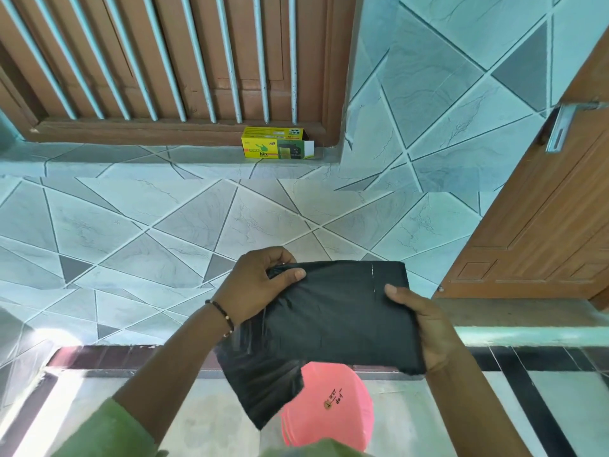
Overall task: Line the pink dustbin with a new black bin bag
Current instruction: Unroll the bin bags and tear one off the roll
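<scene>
A folded black bin bag is held flat in front of me, above the floor. My left hand pinches its upper left corner, thumb on top. On the right edge, my right hand grips the bag with the thumb on top. One loose layer of the bag hangs down at the lower left. Below it stands the pink dustbin on the floor, its far side hidden by the hanging bag. The bin's inside shows a small sticker and some writing.
A yellow and green bin-bag box lies on the tiled window ledge, under a barred brown window. A brown wooden door with a metal handle stands at the right. Tiled wall fills the middle.
</scene>
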Demonstrator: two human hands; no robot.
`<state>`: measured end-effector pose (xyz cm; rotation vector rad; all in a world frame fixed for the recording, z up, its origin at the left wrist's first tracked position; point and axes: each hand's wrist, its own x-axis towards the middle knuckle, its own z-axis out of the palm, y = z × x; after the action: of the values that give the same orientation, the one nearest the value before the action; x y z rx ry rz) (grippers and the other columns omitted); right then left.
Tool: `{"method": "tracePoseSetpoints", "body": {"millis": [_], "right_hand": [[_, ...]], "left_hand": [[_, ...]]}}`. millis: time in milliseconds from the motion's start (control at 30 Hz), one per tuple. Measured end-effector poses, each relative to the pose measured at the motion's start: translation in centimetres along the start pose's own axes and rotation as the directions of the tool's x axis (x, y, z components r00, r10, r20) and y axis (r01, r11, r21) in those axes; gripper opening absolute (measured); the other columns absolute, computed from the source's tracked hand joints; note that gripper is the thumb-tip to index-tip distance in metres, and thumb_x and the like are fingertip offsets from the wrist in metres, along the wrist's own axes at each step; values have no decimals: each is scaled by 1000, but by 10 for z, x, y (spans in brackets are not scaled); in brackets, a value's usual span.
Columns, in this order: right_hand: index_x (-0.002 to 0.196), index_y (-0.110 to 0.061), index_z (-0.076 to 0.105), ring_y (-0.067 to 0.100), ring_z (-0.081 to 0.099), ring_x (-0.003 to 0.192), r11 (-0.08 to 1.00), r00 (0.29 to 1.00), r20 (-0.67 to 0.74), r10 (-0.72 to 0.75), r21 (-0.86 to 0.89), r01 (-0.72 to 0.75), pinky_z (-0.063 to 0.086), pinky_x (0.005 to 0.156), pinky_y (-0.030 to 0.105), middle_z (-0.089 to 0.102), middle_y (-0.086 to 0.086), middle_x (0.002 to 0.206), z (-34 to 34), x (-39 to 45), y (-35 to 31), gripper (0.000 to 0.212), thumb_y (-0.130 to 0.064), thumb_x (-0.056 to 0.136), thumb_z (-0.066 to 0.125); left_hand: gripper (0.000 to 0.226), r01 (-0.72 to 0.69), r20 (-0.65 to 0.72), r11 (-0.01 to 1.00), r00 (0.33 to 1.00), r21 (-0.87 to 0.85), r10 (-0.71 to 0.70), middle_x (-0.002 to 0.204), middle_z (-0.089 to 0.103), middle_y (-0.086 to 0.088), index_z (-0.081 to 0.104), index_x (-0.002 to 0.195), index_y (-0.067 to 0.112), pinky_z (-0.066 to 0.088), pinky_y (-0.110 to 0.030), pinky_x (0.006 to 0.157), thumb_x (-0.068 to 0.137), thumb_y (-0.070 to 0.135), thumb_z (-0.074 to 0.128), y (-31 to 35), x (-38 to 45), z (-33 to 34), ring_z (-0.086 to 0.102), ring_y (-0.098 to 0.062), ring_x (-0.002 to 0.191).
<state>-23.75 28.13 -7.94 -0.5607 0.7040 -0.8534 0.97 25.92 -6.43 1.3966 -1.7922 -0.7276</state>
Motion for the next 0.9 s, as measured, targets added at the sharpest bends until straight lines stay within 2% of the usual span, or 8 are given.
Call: {"method": "tracePoseSetpoints", "body": {"millis": [100,267,433,567,667,733,800,900], "right_hand": [[80,-5,77,29,72,73,1000,1000,-19,3,8,-3,59,68,43,75,16,84,1,1,-11,62,-23,23,92],[97,-5,74,31,70,86,999,998,-52,24,-24,-25,57,80,45,72,19,99,11,17,-17,68,-26,35,92],[93,-4,73,28,70,80,999,999,-23,42,-32,-43,59,74,37,72,17,93,28,28,-11,29,-20,70,69],[106,-4,68,30,67,88,991,995,-79,69,-107,-77,55,85,40,70,18,101,30,36,-1,45,-31,69,73],[107,-5,67,30,64,93,986,991,-128,37,-159,-57,50,94,43,70,16,101,32,37,1,48,-35,71,73],[99,-5,69,26,67,83,975,984,-173,-35,-223,-5,55,83,35,73,12,90,34,37,-1,32,-30,78,66],[95,-4,68,23,69,76,952,970,-223,-93,-305,21,57,69,31,74,10,83,38,38,-3,25,-26,82,63],[93,-5,70,26,70,75,920,944,-284,-166,-390,44,55,67,32,74,14,87,45,41,-5,24,-27,83,65]], "left_hand": [[14,-28,3,999,1000,32,28,63,64,25,62,70,25,41,-8,62,80,33,68,-1,10,-11,56,4,62],[13,-5,44,1000,999,11,4,74,67,17,64,80,25,47,-19,75,84,37,62,-5,35,-10,60,2,72],[22,72,247,990,968,-121,-40,80,68,9,67,80,25,50,-29,83,78,45,57,-1,37,19,62,-6,78],[13,26,171,981,985,-190,7,66,62,18,64,75,22,43,-15,70,87,25,60,-2,32,29,55,6,65],[13,54,85,956,996,-290,-31,71,65,15,65,74,29,47,-23,76,85,25,61,-4,31,29,58,-2,71],[11,59,60,964,997,-259,-44,74,64,10,65,74,30,48,-26,73,85,31,60,-3,30,28,58,-6,70],[15,60,54,979,997,-195,-50,74,60,13,61,74,30,41,-17,64,88,30,57,0,28,27,55,2,60],[19,40,72,991,997,-131,-30,70,58,15,61,77,21,40,-15,63,91,28,52,6,28,25,53,9,57]]}}
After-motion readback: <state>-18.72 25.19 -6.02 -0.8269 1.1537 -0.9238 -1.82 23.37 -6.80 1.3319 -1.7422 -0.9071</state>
